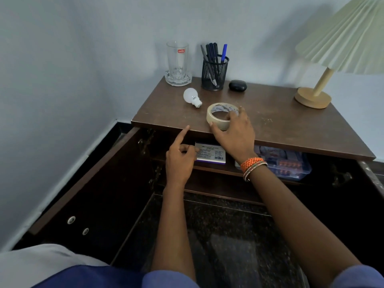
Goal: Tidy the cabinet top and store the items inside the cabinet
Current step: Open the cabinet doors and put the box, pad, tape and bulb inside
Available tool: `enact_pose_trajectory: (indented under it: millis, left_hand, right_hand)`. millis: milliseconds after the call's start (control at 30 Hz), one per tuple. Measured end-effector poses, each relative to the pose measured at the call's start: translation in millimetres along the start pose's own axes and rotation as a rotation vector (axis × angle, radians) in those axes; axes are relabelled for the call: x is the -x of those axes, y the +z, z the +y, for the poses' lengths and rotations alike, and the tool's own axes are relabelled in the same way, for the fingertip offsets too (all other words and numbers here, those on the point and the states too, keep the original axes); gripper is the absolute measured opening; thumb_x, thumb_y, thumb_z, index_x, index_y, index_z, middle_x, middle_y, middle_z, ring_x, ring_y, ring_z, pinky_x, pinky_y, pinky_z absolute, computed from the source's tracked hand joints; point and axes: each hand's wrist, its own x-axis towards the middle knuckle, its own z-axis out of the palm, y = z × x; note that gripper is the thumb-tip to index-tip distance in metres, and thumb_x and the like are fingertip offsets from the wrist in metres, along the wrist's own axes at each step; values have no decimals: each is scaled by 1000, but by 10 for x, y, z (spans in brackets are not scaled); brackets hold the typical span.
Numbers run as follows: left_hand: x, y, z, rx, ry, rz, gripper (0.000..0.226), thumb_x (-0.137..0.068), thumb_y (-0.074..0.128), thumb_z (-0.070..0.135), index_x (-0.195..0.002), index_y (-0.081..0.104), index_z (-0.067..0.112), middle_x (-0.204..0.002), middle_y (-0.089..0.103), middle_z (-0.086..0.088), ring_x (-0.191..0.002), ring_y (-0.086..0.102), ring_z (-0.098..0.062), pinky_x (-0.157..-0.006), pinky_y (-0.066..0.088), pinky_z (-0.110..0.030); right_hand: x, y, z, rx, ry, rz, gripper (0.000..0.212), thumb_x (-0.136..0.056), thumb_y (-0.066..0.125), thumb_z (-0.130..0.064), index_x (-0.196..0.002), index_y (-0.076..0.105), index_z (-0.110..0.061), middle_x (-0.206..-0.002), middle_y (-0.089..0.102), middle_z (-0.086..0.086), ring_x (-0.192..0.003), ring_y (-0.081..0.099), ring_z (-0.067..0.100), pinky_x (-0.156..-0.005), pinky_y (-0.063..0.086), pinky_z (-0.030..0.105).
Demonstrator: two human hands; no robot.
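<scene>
Partly done: white card box and clear plastic box already shelved, frame centre. Right hand grips beige tape roll on brown cabinet top. Left hand holds nothing, index finger extended. White bulb, glass tumbler, mesh pen holder, black case remain.

A pleated cream lamp on a round wooden base stands far right of the fingers. Pale blue-grey walls rise beyond them, and dark speckled floor lies below, nearer the camera.
</scene>
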Motion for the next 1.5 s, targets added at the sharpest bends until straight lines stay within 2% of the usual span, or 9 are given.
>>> enact_pose_trajectory:
  millis: [100,200,400,633,733,833,1033,1267,1500]
  left_hand:
    - [35,6,-38,93,13,255,26,-90,46,9,-100,68,21,-67,66,4,-60,61,-5,-54,49,-19]
    - [68,-55,-297,228,-136,426,25,-89,44,9,-81,67,15,-60,62,0,-50,55,-10,-45,44,-18]
    - [240,-155,-954,462,-606,354,24,-91,40,18,-90,63,13,-75,63,-4,-58,53,-14,-49,43,-23]
    - [287,-398,-1360,704,-858,375,42,-94,35,24,-126,55,6,-122,59,-8,-114,55,-21,-88,45,-33]
    - [287,-496,-1534,614,-893,333,43,-96,32,26,-128,54,7,-131,56,-9,-124,50,-21,-90,43,-32]
    - [272,-512,-1666,562,-928,286,42,-96,32,27,-127,54,10,-132,55,-8,-124,49,-21,-91,42,-33]
    - [172,-350,-1788,542,-958,177,40,-97,32,30,-125,54,14,-114,61,-3,-111,55,-20,-85,45,-35]
    - [251,-323,-1994,489,-1037,91,33,-98,27,32,-114,54,21,-113,60,0,-105,54,-18,-92,42,-36]
    - [312,-450,-2164,491,-1065,140,42,-98,27,32,-129,51,16,-128,59,-5,-105,53,-19,-99,40,-38]
  right_hand:
    - [111,-103,-63,-167,-3,49,41,-78,68,-47,-97,55,-13,-142,43,13,-130,43,25,-96,42,32]
    - [474,-98,-122,-330,-112,112,36,-77,73,-42,-89,51,-16,-143,43,12,-130,41,16,-92,31,6]
    - [1426,493,96,-515,-219,-47,34,-73,78,-27,-86,56,-4,-150,35,15,-133,20,-19,-96,30,2]
    - [1916,1672,578,-448,-6,-344,41,-77,70,-3,-117,61,2,-144,40,27,-126,50,37,-102,32,18]
    - [1841,2016,615,-383,91,-402,36,-77,70,-6,-112,64,-2,-145,38,29,-124,52,38,-98,40,27]
    - [1664,2283,558,-372,172,-442,33,-77,72,-11,-109,66,-6,-147,34,30,-128,47,35,-99,40,26]
    - [1317,2621,436,-303,304,-452,70,-76,77,-21,-133,47,5,-141,45,27,-118,55,40,-97,47,40]
    - [1179,2882,515,-140,238,-537,41,-81,70,-26,-117,63,-8,-156,24,17,-120,53,39,-97,46,38]
    - [844,2981,386,-86,293,-565,45,-86,66,-31,-124,56,-8,-134,51,18,-117,54,38,-93,46,40]
